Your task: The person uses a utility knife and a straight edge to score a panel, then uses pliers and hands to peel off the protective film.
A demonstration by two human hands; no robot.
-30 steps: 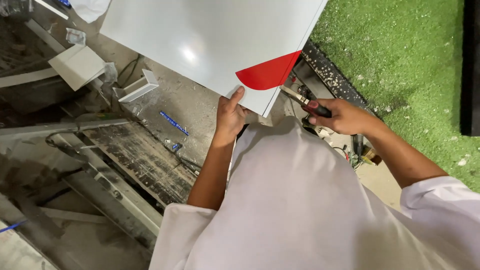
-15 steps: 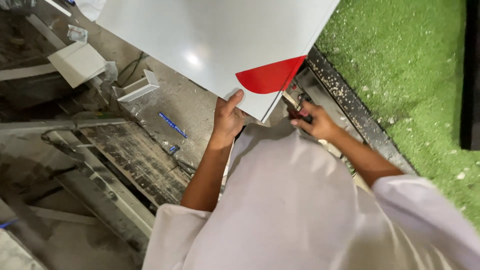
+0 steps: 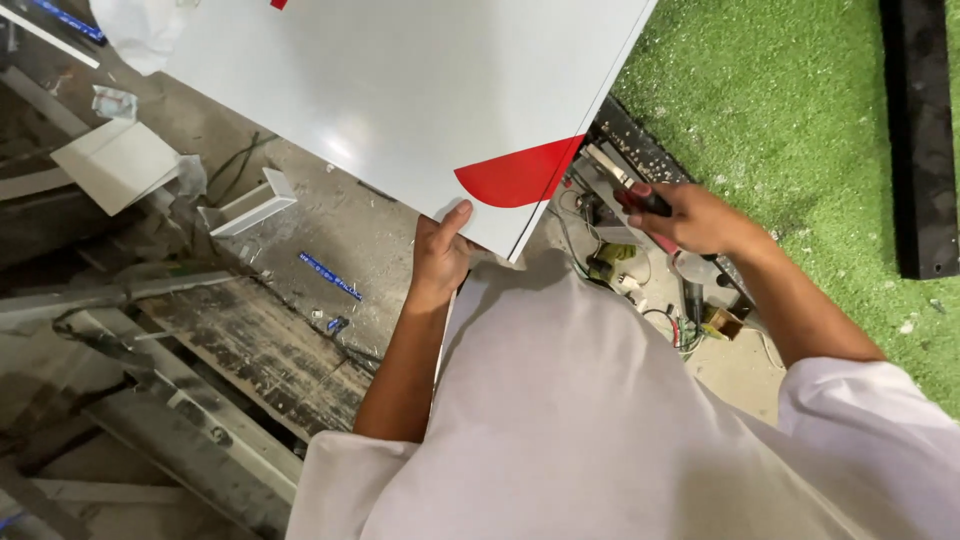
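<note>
A: Status on the white panel (image 3: 400, 100)?

B: Left hand (image 3: 438, 255) is pinching its near edge, just left of the red curved patch (image 3: 520, 175). Thumb is lying on the top face, fingers are wrapping under the edge. Same grip as a second ago.

A: Right hand?

B: Right hand (image 3: 690, 218) is clenching a tool with a red-and-black handle (image 3: 645, 205), metal blade pointing at the panel's right edge, just beside the red patch. Half a second ago that hand was tucking in close to the panel corner; now it is sitting further out to the right of the panel, over the clutter.

A: Blade touching the panel?

B: Cannot tell. Tip is ending near the edge, but the contact point is too small to read.

A: Panel shifting?

B: Framing is changing more than the panel is, I think. It is lying flat across the dirty grey surface (image 3: 330, 225), the red patch at its near right corner.

A: So what does the hand moving out mean?

B: My read: left hand is steadying the panel while the tool is working along that right edge.

A: Around it?

B: Wires and small parts (image 3: 620, 265) right of the panel corner, green turf (image 3: 800, 110) beyond that. Blue pen-like stick (image 3: 328, 275) and a white channel offcut (image 3: 255, 202) on the surface, left of the panel's near edge.
</note>
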